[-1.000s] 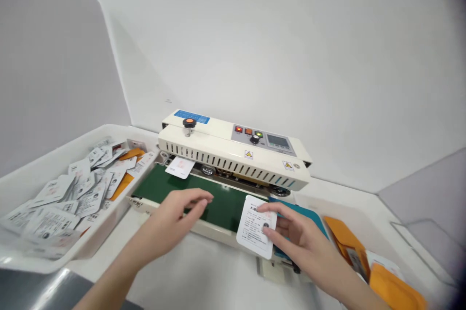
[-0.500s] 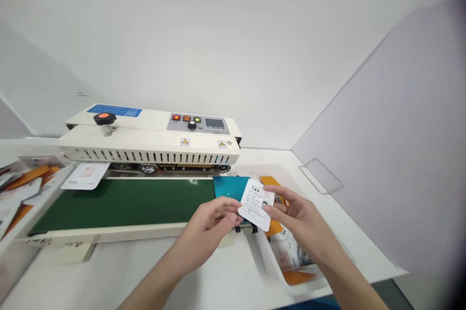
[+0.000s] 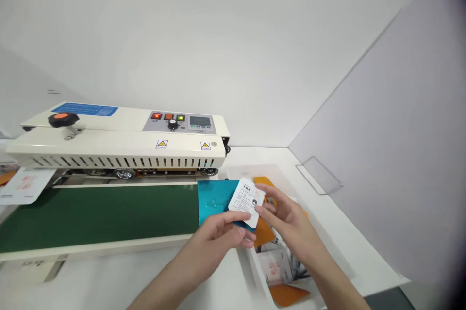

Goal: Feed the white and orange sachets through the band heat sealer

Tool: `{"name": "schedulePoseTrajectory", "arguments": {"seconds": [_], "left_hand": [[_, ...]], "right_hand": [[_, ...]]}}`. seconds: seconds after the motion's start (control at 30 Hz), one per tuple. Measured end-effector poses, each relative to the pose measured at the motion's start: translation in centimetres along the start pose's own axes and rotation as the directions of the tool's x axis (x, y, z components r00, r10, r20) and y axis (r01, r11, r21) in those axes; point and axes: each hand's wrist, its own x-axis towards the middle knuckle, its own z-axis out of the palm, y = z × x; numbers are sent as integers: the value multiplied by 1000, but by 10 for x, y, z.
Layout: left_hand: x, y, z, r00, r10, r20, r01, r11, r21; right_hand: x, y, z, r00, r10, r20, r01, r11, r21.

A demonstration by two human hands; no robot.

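A small white printed packet [image 3: 244, 199] is pinched at its right edge by my right hand [image 3: 286, 213]. My left hand [image 3: 222, 235] is at the packet's lower left, its index finger on the printed face and its other fingers apart below. Behind the packet lies a teal sheet [image 3: 214, 198] at the right end of the green conveyor belt [image 3: 109, 215]. The cream sealing machine [image 3: 120, 147] stands behind the belt, with lit switches. Another white packet [image 3: 27, 186] sticks out from under its left end.
A white bin [image 3: 255, 271] with several orange and white packets stands under and beside my right hand. A wire bracket [image 3: 320, 175] is at the right wall. More packets [image 3: 7, 174] show at the far left edge.
The view has shifted right, so the machine appears farther left. My left index finger has come onto the packet's face. More of the teal sheet shows.
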Motion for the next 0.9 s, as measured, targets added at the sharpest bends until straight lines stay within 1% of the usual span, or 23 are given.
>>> {"name": "schedulePoseTrajectory", "arguments": {"seconds": [0.1, 0.17, 0.2, 0.27, 0.33, 0.37, 0.43, 0.5, 0.57, 0.67, 0.8, 0.9], "left_hand": [[5, -5, 0, 999, -2, -36, -1, 998, -71], [7, -7, -1, 997, -9, -72, 1, 993, -116], [8, -8, -1, 996, -15, -87, 2, 990, -140], [9, -8, -1, 994, -27, -109, 5, 981, -193], [10, -5, -1, 991, -22, -132, -11, 971, -238], [10, -4, 0, 989, -16, -149, -23, 967, -255], [11, -1, 1, 983, -2, -183, -51, 957, -287], [11, 0, 0, 976, 18, -219, -90, 943, -321], [9, 0, -3, 969, 38, -245, -123, 932, -342], [5, -2, -11, 962, 59, -266, -155, 922, -355], [-4, -2, -22, 951, 48, -307, -165, 915, -368], [-11, 1, -25, 949, 28, -315, -150, 917, -370]], "right_hand": [[4, 4, -14, 998, -52, -35, 49, 996, -80], [3, 11, -27, 999, -34, -21, 29, 978, -209], [2, 16, -34, 1000, -5, 8, 7, 951, -310], [-1, 28, -46, 989, 94, 110, -25, 858, -513], [-3, 42, -52, 961, 170, 217, -4, 796, -605], [-4, 47, -53, 955, 168, 245, 25, 776, -631], [-4, 55, -49, 958, 147, 247, 55, 749, -660], [-3, 57, -43, 969, 131, 210, 47, 735, -676], [0, 57, -38, 977, 115, 178, 36, 739, -672], [3, 54, -34, 989, 52, 140, 51, 764, -644], [8, 55, -37, 997, 40, 72, 19, 737, -676], [12, 57, -45, 999, 9, 39, 21, 729, -685]]}}
